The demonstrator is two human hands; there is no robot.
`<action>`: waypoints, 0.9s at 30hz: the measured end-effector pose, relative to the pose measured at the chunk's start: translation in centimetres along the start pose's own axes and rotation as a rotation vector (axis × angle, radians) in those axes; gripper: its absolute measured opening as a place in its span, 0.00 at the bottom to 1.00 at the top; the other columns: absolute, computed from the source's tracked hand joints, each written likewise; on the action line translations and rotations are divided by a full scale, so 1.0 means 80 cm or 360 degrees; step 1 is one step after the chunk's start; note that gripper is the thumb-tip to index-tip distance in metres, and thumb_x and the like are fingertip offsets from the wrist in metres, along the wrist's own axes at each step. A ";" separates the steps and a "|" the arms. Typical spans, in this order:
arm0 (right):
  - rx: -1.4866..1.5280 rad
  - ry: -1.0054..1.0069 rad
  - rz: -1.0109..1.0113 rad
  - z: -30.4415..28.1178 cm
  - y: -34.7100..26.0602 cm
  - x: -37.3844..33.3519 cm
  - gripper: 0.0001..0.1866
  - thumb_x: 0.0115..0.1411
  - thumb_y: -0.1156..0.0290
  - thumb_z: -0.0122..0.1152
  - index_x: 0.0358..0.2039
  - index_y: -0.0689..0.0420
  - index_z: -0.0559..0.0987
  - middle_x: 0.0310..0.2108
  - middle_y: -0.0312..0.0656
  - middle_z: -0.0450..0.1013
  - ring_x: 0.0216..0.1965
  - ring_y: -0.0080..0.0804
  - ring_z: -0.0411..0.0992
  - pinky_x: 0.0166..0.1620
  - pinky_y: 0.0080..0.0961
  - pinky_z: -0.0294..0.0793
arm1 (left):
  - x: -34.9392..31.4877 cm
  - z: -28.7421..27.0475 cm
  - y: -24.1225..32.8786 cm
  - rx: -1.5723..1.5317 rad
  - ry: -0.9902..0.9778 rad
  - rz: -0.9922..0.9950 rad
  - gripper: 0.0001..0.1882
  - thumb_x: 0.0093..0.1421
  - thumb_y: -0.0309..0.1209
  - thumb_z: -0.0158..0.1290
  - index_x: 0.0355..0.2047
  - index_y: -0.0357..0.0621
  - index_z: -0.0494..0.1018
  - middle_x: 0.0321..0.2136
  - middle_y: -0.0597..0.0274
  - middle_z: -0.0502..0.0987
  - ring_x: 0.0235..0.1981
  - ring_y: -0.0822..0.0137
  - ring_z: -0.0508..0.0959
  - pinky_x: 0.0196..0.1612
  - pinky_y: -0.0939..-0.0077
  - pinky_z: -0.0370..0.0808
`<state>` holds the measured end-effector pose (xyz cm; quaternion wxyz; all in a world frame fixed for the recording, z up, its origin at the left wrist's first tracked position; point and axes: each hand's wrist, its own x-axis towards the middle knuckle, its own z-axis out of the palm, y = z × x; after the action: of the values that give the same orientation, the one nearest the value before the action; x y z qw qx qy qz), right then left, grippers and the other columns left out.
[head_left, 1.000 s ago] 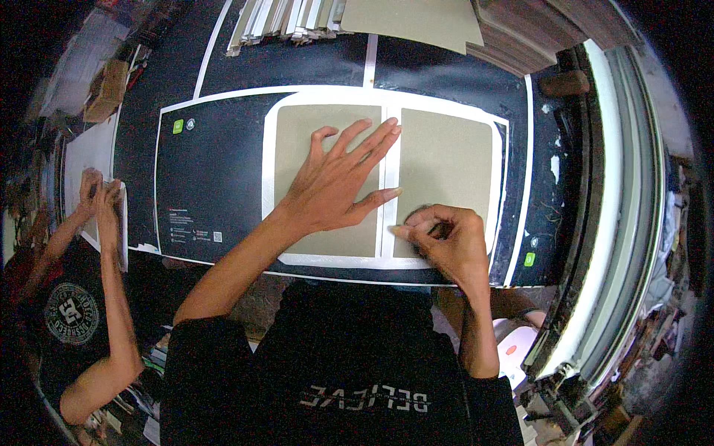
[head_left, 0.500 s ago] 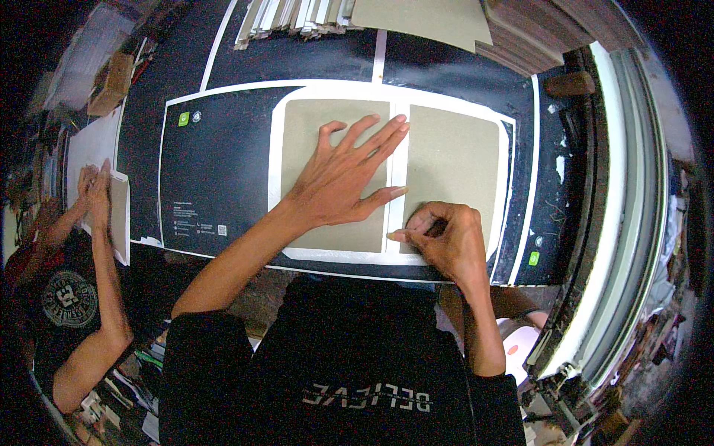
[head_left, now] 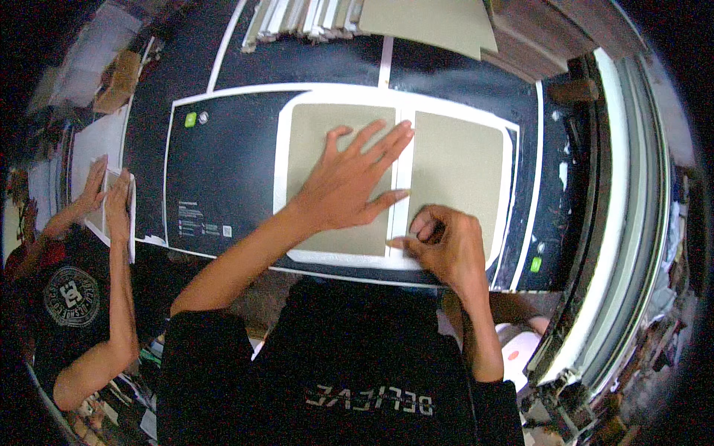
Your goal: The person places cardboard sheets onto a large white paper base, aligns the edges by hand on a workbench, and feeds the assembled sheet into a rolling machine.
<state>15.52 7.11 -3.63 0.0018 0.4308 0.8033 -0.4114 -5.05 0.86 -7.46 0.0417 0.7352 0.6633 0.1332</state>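
Observation:
Two grey-beige boards lie side by side on a dark printed cover sheet [head_left: 223, 156], the left board [head_left: 335, 241] and the right board [head_left: 457, 163]. Between them runs a narrow white strip [head_left: 404, 160], and white margins border the boards. My left hand [head_left: 349, 178] is spread flat on the left board, its fingertips and thumb tip reaching the strip. At the strip's lower end, my right hand [head_left: 450, 241] is curled with its thumb stretched left to the strip. The inside of its fingers is hidden, so anything held there cannot be made out.
Stacked board strips [head_left: 305, 22] and a large grey board [head_left: 424, 22] lie at the far side. A long pale metal bar [head_left: 621, 186] curves along the right. At far left, a co-worker's hands [head_left: 111, 197] rest on a board-like piece beside a brown block [head_left: 119, 82].
The view has shifted slightly, and my hands keep nearly the same pose on the boards. The co-worker's hands, close together before, are now apart, with one flat on their piece.

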 end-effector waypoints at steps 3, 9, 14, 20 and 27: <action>-0.0012 -0.0072 0.0061 -0.006 -0.005 0.000 0.19 0.42 0.59 0.81 0.23 0.57 0.79 0.19 0.41 0.75 0.22 0.40 0.76 0.30 0.34 0.75 | -0.001 -0.002 0.002 -0.0064 0.0030 0.0004 0.41 0.66 0.53 0.46 0.72 0.46 0.49 0.72 0.61 0.52 0.66 0.52 0.60 0.62 0.43 0.53; 0.0072 0.0552 -0.0454 -0.015 -0.012 0.031 0.15 0.52 0.66 0.74 0.37 0.60 0.82 0.35 0.48 0.80 0.35 0.45 0.79 0.39 0.34 0.78 | -0.017 0.002 0.006 -0.0052 0.0056 -0.0254 0.36 0.69 0.43 0.43 0.71 0.39 0.48 0.72 0.53 0.50 0.73 0.55 0.50 0.68 0.39 0.42; -0.0785 0.0285 -0.0954 -0.003 -0.002 0.054 0.37 0.67 0.54 0.53 0.71 0.54 0.56 0.73 0.43 0.49 0.74 0.43 0.45 0.72 0.52 0.43 | -0.021 -0.003 0.019 -0.0042 0.0010 -0.0303 0.36 0.69 0.41 0.43 0.71 0.35 0.47 0.72 0.49 0.50 0.73 0.52 0.48 0.70 0.39 0.39; -0.0947 0.0242 -0.0894 0.012 0.003 0.053 0.36 0.69 0.51 0.48 0.71 0.55 0.56 0.73 0.43 0.51 0.73 0.42 0.47 0.72 0.51 0.40 | -0.025 -0.002 0.018 -0.0130 -0.0038 -0.0284 0.36 0.68 0.42 0.43 0.71 0.38 0.48 0.73 0.52 0.49 0.74 0.53 0.46 0.71 0.41 0.37; -0.0913 0.0246 -0.0884 0.012 -0.001 0.054 0.36 0.69 0.52 0.47 0.71 0.56 0.56 0.73 0.43 0.51 0.73 0.42 0.47 0.72 0.50 0.39 | -0.024 -0.005 0.016 -0.0102 -0.0077 -0.0256 0.36 0.68 0.40 0.44 0.70 0.36 0.49 0.73 0.52 0.48 0.74 0.55 0.45 0.71 0.43 0.37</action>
<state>12.44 9.44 -5.74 -0.0495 0.2092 0.9690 -0.1218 -4.10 -1.26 -7.07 0.0917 0.6809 0.7144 0.1328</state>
